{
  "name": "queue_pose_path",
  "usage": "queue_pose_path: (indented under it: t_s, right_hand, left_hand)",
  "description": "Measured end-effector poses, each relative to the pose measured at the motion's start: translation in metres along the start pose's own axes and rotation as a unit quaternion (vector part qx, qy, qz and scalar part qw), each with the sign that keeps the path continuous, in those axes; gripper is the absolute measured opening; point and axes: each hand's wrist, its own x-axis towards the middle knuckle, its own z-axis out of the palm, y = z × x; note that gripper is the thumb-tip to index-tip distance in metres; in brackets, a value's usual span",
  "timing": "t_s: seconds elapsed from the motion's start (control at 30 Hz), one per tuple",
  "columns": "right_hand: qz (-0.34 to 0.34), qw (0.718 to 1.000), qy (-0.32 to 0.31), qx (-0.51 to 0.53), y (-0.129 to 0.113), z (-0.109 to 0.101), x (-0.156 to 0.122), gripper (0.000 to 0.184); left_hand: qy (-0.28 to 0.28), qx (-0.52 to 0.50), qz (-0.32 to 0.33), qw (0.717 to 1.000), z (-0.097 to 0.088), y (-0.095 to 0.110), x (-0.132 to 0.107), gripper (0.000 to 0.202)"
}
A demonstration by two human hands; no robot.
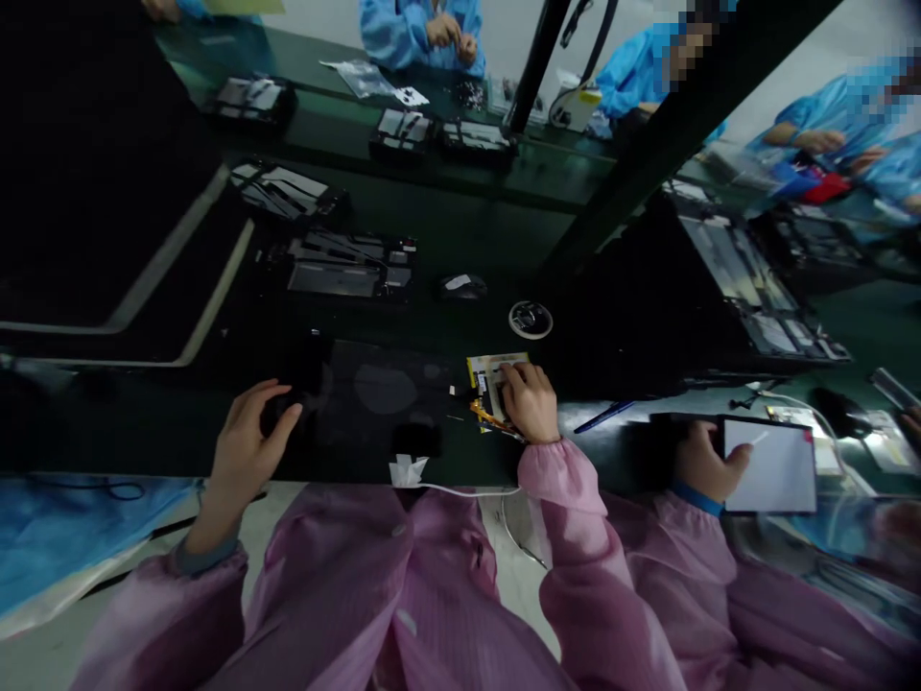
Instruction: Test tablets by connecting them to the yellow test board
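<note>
A flat black panel (381, 389) with smudges on its surface lies on the dark bench in front of me. At its left end is my left hand (251, 437), thumb and fingers apart, with nothing visible held. My right hand (531, 398) is closed at the right edge of a flat yellow-edged part (473, 369), fingers curled over it. An orange flex cable (485, 415) runs along the lower side of that part. Near the bench edge, a small black piece (415, 440) lies beside a crumpled white tab (408, 470) with a thin white cable.
Stacked dark screen panels (352, 264) lie behind, beside a mouse (462, 286) and a roll of tape (531, 320). A blue pen (602, 416) is right of my hand. A tall stack (755, 278) stands farther right. A co-worker's hand (709, 461) holds a lit screen (769, 467).
</note>
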Motion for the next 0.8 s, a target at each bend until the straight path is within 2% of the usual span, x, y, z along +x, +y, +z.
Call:
queue_pose_path:
  t_s: [0.07, 0.17, 0.23, 0.3, 0.4, 0.5, 0.6, 0.7, 0.8]
  right_hand:
    - [0.018, 0.997, 0.011, 0.071, 0.004, -0.013, -0.001, 0.034]
    - [0.053, 0.988, 0.076, 0.127, -0.008, -0.05, -0.014, 0.031]
    - [0.064, 0.983, 0.116, 0.124, -0.032, -0.071, -0.03, 0.028]
    - [0.019, 0.983, 0.09, 0.158, -0.066, -0.076, -0.049, 0.028]
    - [-0.063, 0.984, 0.044, 0.161, -0.118, -0.053, -0.068, 0.04]
    - [-0.098, 0.986, 0.046, 0.13, -0.149, -0.02, -0.069, 0.045]
    - [-0.097, 0.984, 0.059, 0.138, -0.159, -0.001, -0.061, 0.045]
    - [-0.086, 0.981, 0.08, 0.152, -0.159, 0.007, -0.055, 0.052]
    - [-0.084, 0.98, 0.094, 0.156, -0.159, 0.013, -0.054, 0.057]
  left_hand:
    - [-0.037, -0.021, -0.029, 0.999, -0.005, -0.009, 0.0, 0.049]
    - [-0.099, -0.067, -0.066, 0.991, -0.013, -0.01, 0.004, 0.054]
    - [-0.131, -0.084, -0.083, 0.984, -0.019, -0.007, 0.008, 0.055]
    - [-0.148, -0.084, -0.083, 0.982, -0.023, -0.005, 0.01, 0.054]
    - [-0.136, -0.102, -0.081, 0.982, -0.026, -0.005, 0.01, 0.05]
    - [-0.108, -0.237, -0.125, 0.957, -0.025, -0.004, 0.011, 0.048]
    - [-0.092, -0.401, -0.195, 0.89, -0.022, 0.001, 0.015, 0.049]
    - [-0.082, -0.491, -0.253, 0.83, -0.016, 0.008, 0.023, 0.051]
    - [-0.069, -0.511, -0.28, 0.81, -0.01, 0.015, 0.03, 0.047]
